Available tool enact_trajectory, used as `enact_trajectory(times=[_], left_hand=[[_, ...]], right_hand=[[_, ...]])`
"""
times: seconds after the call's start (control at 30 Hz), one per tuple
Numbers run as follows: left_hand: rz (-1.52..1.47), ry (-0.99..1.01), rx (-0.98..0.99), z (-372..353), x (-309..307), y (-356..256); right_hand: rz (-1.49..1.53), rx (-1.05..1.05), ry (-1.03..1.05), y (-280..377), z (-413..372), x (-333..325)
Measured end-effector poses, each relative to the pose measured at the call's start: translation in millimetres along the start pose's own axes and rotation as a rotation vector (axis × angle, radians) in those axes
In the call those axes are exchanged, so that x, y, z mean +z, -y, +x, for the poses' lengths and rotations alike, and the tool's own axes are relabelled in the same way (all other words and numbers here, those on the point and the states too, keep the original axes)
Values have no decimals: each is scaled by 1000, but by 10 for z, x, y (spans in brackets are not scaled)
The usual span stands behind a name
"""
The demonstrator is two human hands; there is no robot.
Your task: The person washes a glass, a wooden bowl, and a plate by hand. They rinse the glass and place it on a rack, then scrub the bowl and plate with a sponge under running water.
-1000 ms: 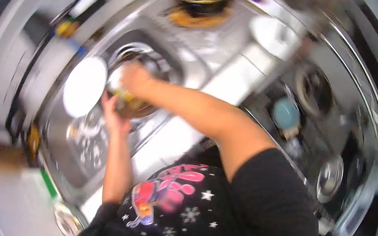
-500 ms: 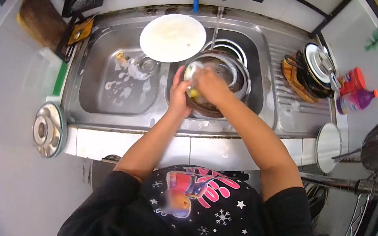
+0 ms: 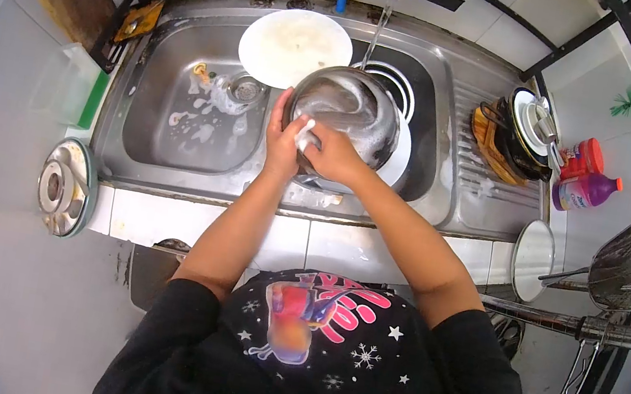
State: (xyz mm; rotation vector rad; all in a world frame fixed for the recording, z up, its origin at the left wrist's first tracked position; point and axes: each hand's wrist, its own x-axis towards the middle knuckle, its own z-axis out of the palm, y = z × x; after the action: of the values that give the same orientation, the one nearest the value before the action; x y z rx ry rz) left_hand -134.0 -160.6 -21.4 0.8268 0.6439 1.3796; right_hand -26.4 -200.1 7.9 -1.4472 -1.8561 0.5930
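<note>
A round metal pan (image 3: pixel 354 108), its surface streaked with suds, is tilted over the right sink basin. My left hand (image 3: pixel 283 142) is closed around its left rim, with the fingers partly hidden. Low on the pan, my right hand (image 3: pixel 336 156) presses a foamy sponge (image 3: pixel 306 136) near the left thumb; most of the sponge is covered by fingers. Beneath the pan, white plates (image 3: pixel 398 156) lie in the basin. A large white plate (image 3: pixel 294 45) rests behind, across the divider between the basins. Water (image 3: pixel 378 34) runs from the faucet just behind the pan.
Foam and food scraps (image 3: pixel 201 72) lie in the left basin (image 3: pixel 152 109). Stacked pans and plates (image 3: pixel 528 132) stand on the right drainboard, beside a purple bottle (image 3: pixel 587 190). A pot lid (image 3: pixel 68 187) sits at the left counter edge, and a strainer (image 3: pixel 626 259) hangs at right.
The pan has turned so that its sudsy surface shows more. My right hand has moved down and left across it, close to my left hand. The camera view has shifted slightly.
</note>
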Motion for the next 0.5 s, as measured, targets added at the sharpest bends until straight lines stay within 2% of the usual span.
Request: enact_trajectory(times=[0.07, 0.1, 0.2, 0.27, 0.33, 0.37, 0.47, 0.5], left_hand=[[96, -9, 97, 36, -22, 66], [159, -13, 137, 52, -48, 76], [286, 2, 204, 103, -124, 67], [295, 43, 192, 58, -87, 0], [322, 106, 185, 23, -34, -2], [341, 131, 213, 22, 22, -1], [351, 143, 209, 45, 102, -21], [363, 137, 212, 44, 82, 13]], right_hand=[[240, 324, 260, 106, -33, -133], [283, 308, 242, -8, -86, -101], [-77, 116, 301, -337, -246, -169], [-425, -213, 378, -709, -353, -350], [-857, -277, 437, -817, -267, -696], [-898, -418, 301, -886, -247, -791], [-1004, -257, 275, -794, -270, -638], [-914, -147, 359, -766, -283, -532]])
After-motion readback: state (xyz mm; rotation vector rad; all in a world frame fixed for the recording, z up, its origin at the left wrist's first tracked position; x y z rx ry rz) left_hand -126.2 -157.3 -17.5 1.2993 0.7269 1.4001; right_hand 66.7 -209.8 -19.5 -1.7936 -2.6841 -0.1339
